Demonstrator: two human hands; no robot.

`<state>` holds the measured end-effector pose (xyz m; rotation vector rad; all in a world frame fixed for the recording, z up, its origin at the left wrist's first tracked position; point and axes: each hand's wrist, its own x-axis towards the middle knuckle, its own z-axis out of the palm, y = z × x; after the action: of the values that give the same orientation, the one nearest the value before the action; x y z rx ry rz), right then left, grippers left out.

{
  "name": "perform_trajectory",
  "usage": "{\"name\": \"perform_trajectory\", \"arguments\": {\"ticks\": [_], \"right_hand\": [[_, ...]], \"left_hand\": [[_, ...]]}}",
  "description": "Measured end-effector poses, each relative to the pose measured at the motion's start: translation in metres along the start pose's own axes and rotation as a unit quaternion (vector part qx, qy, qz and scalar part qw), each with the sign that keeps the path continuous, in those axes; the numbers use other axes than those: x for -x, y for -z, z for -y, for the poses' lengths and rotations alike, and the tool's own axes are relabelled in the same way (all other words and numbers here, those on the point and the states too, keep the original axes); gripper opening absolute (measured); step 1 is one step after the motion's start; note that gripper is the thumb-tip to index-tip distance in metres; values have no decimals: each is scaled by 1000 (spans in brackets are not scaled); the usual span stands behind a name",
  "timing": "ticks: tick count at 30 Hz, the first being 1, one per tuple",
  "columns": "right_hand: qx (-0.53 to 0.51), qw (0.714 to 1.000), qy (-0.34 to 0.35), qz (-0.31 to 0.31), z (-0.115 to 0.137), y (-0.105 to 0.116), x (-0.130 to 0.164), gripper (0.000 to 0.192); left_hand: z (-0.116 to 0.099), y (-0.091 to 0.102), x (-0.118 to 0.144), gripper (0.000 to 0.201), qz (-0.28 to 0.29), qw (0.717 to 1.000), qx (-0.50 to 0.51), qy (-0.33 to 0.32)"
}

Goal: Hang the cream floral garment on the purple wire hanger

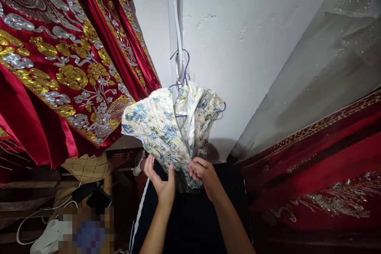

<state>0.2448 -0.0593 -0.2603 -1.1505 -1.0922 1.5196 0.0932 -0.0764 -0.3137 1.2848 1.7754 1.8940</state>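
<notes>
A short-sleeved floral blouse (162, 125), white with blue and yellow flowers, hangs on a purple hanger (187, 63) against the wall. The hanger's hook catches a looped white strap (178, 27). The neckline gapes, and one hanger tip pokes out past the right sleeve. At the lower left edge of the blouse is my left hand (162, 182), its thumb and fingers spread apart. My right hand (204, 172) pinches the front edge of the blouse below the neckline, thumb against fingers.
Red garments with gold and silver embroidery (71, 75) hang on the left. A sheer grey fabric (312, 59) and a red embroidered fabric (327, 174) line the right. Lower left, a phone (99, 198), a white cable (26, 222) and a white plastic bag (46, 240) lie on wooden furniture.
</notes>
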Motion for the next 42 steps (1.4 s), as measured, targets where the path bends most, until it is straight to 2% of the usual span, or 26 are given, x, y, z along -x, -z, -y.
{"name": "perform_trajectory", "arguments": {"ticks": [1,3,5,8,13,15,18,21,24,27,30,33,37,40,42], "right_hand": [[-5,1000,-11,8,-1,0,0,36],[12,999,-17,39,-1,-1,1,35],[50,996,-7,72,0,-3,4,34],[88,992,1,94,5,-7,9,32],[33,997,-12,64,28,-8,10,36],[-10,999,24,42,49,-6,4,37],[-55,993,101,16,96,-5,-11,32],[-100,986,122,53,149,-12,-26,25],[-175,975,66,120,185,-24,-36,20],[-220,965,6,140,196,-31,-42,20],[-179,975,4,131,196,-28,-45,19],[-96,987,69,111,201,-23,-45,19],[18,979,188,80,221,-20,-40,30],[83,971,213,66,228,-20,-38,29],[75,971,217,66,224,-20,-38,25]], "left_hand": [[1,-3,5,64,20,998,-15,-60],[3,-10,13,48,106,985,-23,-131],[4,-16,16,35,186,971,-17,-149],[4,-19,13,11,229,963,-5,-141],[-4,-12,8,12,268,955,32,-121],[-6,-10,11,16,282,952,32,-116],[-2,-12,15,21,298,948,22,-114],[6,-17,15,22,303,945,18,-120],[15,-20,12,25,298,945,17,-136],[18,-20,8,24,315,937,16,-151],[19,-18,5,21,328,933,10,-149],[21,-14,5,19,340,928,2,-151],[25,-8,8,18,354,922,-13,-153],[20,-6,3,18,360,921,-36,-148],[2,-8,-12,11,360,920,-26,-153]]}}
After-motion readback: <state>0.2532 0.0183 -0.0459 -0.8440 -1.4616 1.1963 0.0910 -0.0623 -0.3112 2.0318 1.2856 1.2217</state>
